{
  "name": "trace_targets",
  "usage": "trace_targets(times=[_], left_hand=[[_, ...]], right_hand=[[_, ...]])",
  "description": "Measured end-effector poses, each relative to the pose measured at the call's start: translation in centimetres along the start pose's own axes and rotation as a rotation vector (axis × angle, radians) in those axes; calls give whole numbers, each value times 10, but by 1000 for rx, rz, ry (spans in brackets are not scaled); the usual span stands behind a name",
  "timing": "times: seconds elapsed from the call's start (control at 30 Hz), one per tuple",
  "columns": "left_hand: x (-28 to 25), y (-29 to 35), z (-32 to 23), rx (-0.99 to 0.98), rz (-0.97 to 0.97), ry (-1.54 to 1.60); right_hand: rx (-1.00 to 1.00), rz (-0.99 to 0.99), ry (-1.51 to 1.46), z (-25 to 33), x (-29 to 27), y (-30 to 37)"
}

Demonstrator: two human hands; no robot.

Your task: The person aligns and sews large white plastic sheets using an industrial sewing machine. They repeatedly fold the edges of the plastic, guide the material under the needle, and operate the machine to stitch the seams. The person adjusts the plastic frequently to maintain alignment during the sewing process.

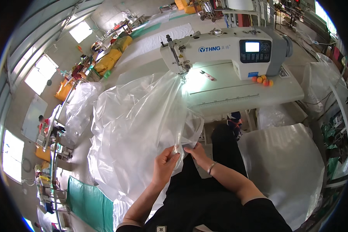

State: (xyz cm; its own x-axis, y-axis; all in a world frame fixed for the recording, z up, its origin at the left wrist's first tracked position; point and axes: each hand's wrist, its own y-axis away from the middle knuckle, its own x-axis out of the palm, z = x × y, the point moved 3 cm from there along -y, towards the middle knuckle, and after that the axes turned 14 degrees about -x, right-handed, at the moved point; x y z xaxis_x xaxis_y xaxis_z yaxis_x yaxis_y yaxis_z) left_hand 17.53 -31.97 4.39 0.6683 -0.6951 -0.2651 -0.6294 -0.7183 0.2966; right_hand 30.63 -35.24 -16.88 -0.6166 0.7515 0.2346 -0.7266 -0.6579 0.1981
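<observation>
A large clear plastic sheet (131,116) lies bunched over the left of the sewing table, and its gathered edge runs from under the needle area of a white sewing machine (220,48) down to my lap. My left hand (165,164) is closed, pinching that edge between thumb and fingers. Just right of it, my right hand (198,154) is closed on the same sheet, its fingertips partly hidden by the plastic. Lit by the machine's lamp, thread snips (207,75) rest on the table beside the needle.
Several small orange-red fruits (263,81) sit at the machine's base. A stack of plastic sheeting (286,170) lies to my right. Green sheeting (89,203) covers the floor at lower left. Far left, another person (43,121) is near more work tables.
</observation>
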Motion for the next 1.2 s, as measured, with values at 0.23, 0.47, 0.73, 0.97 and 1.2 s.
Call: trace_targets(times=[0.23,0.47,0.73,0.97,1.2], left_hand=[[21,2,-13,598,-29,-472],[31,0,12,320,36,-262],[32,-1,15,168,42,-148],[8,14,-19,381,-31,-323],[30,-1,0,702,62,-584]], right_hand=[[-816,574,352,72,-4,96],[-829,608,552,150,-47,141],[-930,814,707,158,-6,128],[-557,296,-35,171,0,15],[-732,677,38,85,46,23]])
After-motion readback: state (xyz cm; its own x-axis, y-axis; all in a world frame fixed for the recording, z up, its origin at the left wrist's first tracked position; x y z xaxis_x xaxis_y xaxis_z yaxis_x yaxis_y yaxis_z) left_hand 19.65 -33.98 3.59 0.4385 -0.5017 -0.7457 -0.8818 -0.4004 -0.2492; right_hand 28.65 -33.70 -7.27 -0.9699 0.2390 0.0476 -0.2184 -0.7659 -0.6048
